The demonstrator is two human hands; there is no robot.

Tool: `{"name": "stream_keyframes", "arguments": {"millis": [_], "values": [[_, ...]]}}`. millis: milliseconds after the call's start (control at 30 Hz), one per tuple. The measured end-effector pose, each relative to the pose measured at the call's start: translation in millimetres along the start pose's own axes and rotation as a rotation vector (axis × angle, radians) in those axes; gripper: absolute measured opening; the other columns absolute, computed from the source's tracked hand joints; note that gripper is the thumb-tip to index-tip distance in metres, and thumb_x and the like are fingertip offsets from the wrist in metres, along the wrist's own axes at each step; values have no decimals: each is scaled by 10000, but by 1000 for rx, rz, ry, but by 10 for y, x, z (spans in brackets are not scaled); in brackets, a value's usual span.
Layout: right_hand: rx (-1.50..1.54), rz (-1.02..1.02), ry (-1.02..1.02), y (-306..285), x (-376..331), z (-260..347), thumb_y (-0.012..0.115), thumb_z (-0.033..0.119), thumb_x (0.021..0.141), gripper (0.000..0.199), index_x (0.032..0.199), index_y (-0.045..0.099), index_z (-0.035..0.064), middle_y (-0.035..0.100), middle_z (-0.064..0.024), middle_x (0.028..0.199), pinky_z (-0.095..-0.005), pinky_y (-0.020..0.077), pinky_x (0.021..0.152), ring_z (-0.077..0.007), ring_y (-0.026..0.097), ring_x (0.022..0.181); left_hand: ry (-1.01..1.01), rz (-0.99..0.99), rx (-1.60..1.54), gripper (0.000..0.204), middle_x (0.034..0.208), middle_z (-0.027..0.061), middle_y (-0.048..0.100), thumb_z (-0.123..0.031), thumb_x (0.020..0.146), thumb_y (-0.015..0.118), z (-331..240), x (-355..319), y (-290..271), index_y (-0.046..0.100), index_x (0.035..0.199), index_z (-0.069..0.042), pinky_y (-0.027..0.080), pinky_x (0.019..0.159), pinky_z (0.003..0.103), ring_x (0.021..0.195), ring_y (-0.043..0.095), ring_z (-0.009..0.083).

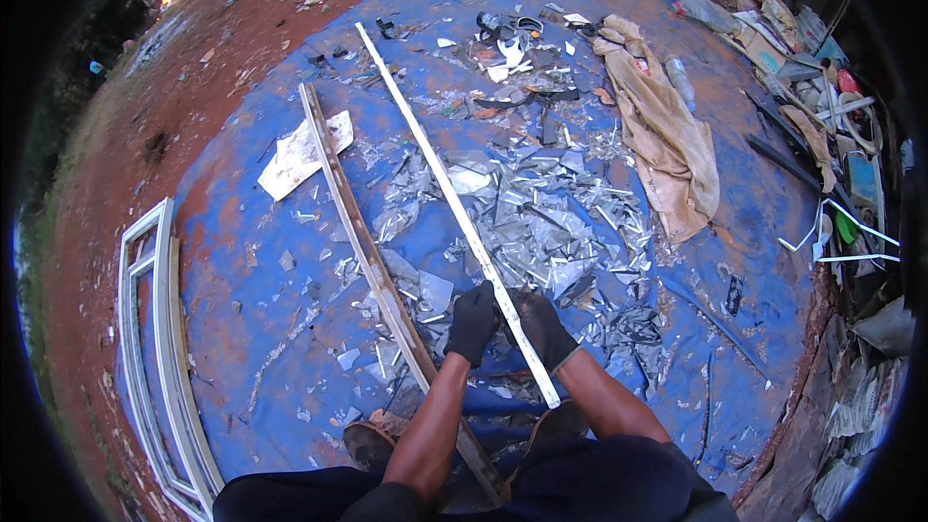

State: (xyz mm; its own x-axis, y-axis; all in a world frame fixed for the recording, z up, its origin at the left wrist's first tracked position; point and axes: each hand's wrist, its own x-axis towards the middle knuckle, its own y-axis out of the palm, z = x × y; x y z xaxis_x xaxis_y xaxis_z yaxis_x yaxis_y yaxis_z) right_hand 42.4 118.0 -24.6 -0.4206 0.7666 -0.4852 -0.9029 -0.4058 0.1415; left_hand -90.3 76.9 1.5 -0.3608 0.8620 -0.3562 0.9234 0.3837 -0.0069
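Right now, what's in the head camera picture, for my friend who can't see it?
A gloved left hand and right hand hold a long white strip above a blue tarp strewn with broken pieces. A brownish strip lies left of it, with a white frame farther left and crumpled tan cloth toward the upper right.

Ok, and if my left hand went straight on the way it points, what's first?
Your left hand would probably meet the long white strip first, since it crosses right in front of it. Beyond lie broken grey shards, though their depth below the hand is unclear.
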Motion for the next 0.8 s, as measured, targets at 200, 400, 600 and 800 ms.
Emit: {"name": "stream_keyframes", "arguments": {"millis": [200,400,600,800], "values": [[-170,-197,-203,-100,4,-230,526,205,977,219,965,616,6,615,-31,747,-291,488,566,-128,584,631,-133,-268,-755,423,685,15,561,-385,1020,426,323,-45,440,569,778,-69,447,545,293,593,552,122],[-538,-79,-492,53,-115,183,489,227,978,293,940,637,-24,645,-49,846,-332,474,775,-138,576,818,-311,-324,-828,503,724,31,605,-471,1020,388,46,-192,480,625,846,-63,483,582,343,610,587,160],[453,265,181,60,-86,288,529,205,965,255,1049,659,2,678,-71,944,-298,505,780,-137,622,828,-106,-302,-661,378,737,6,609,-368,1000,508,156,-344,405,663,875,-46,455,598,277,656,579,104],[460,248,86,283,-154,279,514,89,938,211,1059,663,2,671,-41,902,-252,518,694,-107,622,775,-21,-291,-719,289,759,10,632,-255,978,501,67,-420,296,682,922,-36,463,603,248,686,601,90]]}}
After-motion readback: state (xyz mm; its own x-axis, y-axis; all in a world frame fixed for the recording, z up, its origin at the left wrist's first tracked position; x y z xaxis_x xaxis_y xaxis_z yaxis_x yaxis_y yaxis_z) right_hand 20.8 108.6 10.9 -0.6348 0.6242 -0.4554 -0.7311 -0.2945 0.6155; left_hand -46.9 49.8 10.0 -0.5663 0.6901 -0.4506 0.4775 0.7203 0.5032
